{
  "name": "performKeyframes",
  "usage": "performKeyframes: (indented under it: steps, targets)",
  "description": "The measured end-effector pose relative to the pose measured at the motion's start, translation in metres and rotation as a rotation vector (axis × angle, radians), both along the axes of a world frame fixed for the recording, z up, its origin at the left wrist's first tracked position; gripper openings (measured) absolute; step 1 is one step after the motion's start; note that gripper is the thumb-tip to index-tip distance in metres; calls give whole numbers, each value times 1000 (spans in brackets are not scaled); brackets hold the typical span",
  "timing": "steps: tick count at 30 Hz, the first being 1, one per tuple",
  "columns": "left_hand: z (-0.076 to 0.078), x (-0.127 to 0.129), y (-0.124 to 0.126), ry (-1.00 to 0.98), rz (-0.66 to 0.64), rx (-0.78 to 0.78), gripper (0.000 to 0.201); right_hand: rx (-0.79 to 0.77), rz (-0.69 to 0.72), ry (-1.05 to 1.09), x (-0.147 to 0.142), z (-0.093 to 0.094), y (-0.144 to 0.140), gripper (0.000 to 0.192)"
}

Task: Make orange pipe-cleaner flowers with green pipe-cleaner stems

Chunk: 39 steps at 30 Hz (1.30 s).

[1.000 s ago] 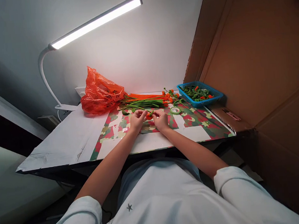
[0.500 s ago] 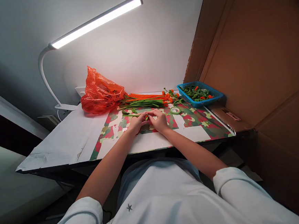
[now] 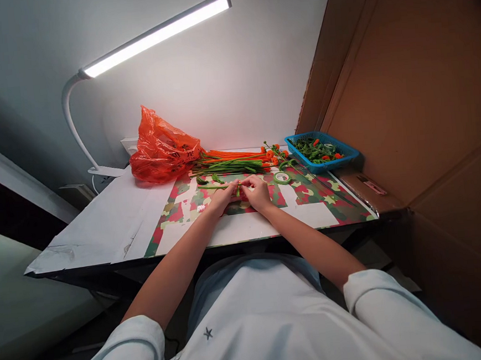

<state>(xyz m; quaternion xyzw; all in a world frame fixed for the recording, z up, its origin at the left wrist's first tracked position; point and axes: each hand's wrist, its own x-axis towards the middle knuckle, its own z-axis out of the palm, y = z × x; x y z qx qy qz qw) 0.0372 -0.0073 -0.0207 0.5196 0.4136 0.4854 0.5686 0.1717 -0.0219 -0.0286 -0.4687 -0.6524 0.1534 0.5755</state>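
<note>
Over the last second, the green stem (image 3: 211, 187) was re-angled: pointed far-left before, now run out roughly level to the left of the left hand (image 3: 222, 197). The orange head, seen between the fingertips then, could no longer be made out. Left fingers were closed on the stem; right hand (image 3: 258, 192) was pinched on a short green strip (image 3: 238, 190) between the hands, contact partly hidden. Piece was held over the middle of the camouflage mat (image 3: 279, 198); handling was still in progress. Stem bundle (image 3: 235, 166), far, and tape roll (image 3: 277, 179), right, were left unmoved.
</note>
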Motion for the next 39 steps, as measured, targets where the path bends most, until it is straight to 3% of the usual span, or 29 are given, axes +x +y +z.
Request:
performKeyframes:
  steps: [11,24,34,39]
  targets:
    - [-7,-2,6,203,-19,132,26,-109,27,71,2,-3,6,8]
    - [-6,-8,10,429,4,322,28,-304,168,257,5,-2,6,18]
    - [-5,-9,6,385,-13,345,24,-389,272,302,9,-4,10,31]
    - [-4,-10,6,299,-5,301,25,-349,242,286,9,-2,9,27]
